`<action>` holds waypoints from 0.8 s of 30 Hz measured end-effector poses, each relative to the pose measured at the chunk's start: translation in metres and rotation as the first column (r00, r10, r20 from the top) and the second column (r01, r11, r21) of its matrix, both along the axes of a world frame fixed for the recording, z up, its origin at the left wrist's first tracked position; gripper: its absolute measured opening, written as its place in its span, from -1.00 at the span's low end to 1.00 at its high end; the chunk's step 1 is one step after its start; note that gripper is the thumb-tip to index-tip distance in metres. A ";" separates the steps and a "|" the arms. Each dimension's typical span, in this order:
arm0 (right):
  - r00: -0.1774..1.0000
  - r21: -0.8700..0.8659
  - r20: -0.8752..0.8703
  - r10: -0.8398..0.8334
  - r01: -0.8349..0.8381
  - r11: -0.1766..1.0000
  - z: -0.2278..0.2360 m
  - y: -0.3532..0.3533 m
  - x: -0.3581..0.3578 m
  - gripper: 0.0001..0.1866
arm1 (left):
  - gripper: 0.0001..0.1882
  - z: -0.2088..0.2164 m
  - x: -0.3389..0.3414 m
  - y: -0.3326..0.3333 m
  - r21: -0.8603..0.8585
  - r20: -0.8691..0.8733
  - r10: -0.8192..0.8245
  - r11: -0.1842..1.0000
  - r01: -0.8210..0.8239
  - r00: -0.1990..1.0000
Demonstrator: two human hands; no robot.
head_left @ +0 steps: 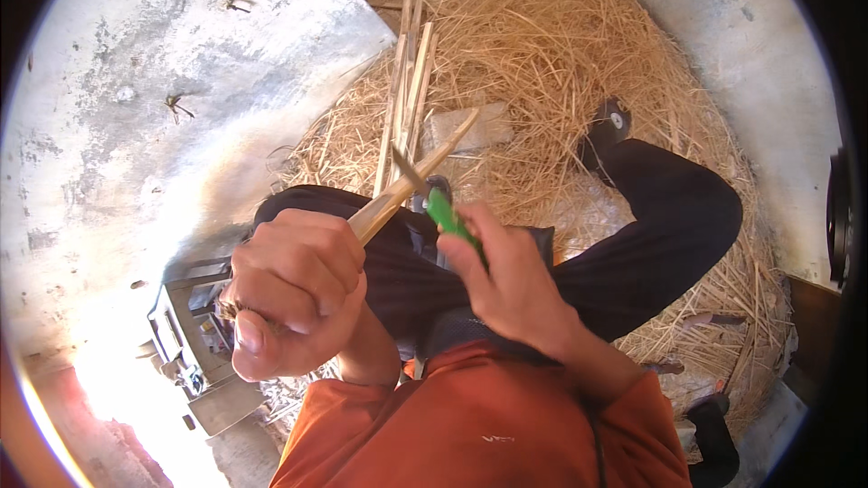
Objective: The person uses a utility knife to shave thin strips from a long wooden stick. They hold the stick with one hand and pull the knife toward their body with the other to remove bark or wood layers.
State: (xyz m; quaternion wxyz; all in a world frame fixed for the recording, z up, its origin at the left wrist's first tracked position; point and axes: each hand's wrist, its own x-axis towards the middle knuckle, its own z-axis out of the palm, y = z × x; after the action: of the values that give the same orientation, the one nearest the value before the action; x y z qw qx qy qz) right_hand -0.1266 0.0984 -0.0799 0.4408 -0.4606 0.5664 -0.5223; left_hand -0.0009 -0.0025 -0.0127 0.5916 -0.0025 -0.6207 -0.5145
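Off to the left of your left hand (pixel 294 294) lies a pale, stained concrete slab (pixel 163 81), and just below that hand sits a grey metal box-like object (pixel 194 343) in glare; what it holds cannot be made out. Your left hand is clenched into a fist around the near end of a thin pale wooden splint (pixel 411 183), which runs up and to the right from your knuckles. A bundle of long pale wooden strips (pixel 407 90) lies just beyond that hand, resting on the big heap of dry yellow straw (pixel 561 45) that spreads behind both hands. A flat pale block (pixel 470 126) lies on the straw near the tip of the splint. Your right hand (pixel 511 285) pinches the green plastic handle of a small knife (pixel 443 208); its dark blade meets the splint between your hands. Beneath both hands are your dark-trousered legs (pixel 651 235), and your orange sleeves (pixel 479 425) enter from below. Right of your right hand, straw reaches more pale concrete.
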 end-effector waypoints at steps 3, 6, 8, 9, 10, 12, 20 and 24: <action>0.995 -0.041 0.025 0.100 -0.099 0.994 0.018 0.010 0.019 -0.77 | -0.56 0.001 0.004 -0.002 0.024 -0.021 0.028 0.999 -0.027 0.999; 0.989 -0.024 -0.098 0.112 -0.115 0.993 0.019 0.009 0.027 -0.77 | -0.57 0.000 0.002 0.004 0.060 -0.058 0.114 0.992 -0.110 0.992; 0.972 0.051 -0.225 0.073 -0.063 0.997 0.007 0.005 0.027 -0.76 | -0.58 -0.002 0.000 0.008 0.072 -0.061 0.139 0.988 -0.135 0.988; 0.956 0.111 -0.289 0.056 -0.025 0.993 -0.007 -0.004 0.025 -0.76 | -0.58 -0.002 0.000 0.010 0.064 -0.048 0.141 0.988 -0.138 0.989; 0.933 0.168 -0.359 0.042 0.020 0.986 -0.011 -0.010 0.023 -0.75 | -0.58 -0.002 0.000 0.010 0.057 -0.042 0.141 0.989 -0.139 0.989; 0.950 0.106 -0.310 0.039 -0.006 0.994 -0.003 -0.004 0.021 -0.75 | -0.59 -0.001 0.000 0.014 0.039 -0.009 0.186 0.982 -0.186 0.982; 0.989 -0.052 0.024 0.143 -0.142 0.989 0.049 0.020 0.019 -0.75 | -0.63 -0.007 0.001 0.003 -0.404 -0.007 0.869 0.451 -0.796 0.495; 0.951 0.080 -0.259 0.169 -0.153 0.985 0.047 0.018 0.020 -0.75 | -0.69 -0.010 0.000 0.000 -0.465 -0.150 0.922 0.253 -0.848 0.357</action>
State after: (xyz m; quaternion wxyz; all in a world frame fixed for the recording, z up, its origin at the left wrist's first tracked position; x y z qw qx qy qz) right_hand -0.1063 0.1166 -0.0333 0.4154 -0.5577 0.5959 -0.4016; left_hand -0.0006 -0.0025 -0.0224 0.7069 0.2438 -0.6595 0.0763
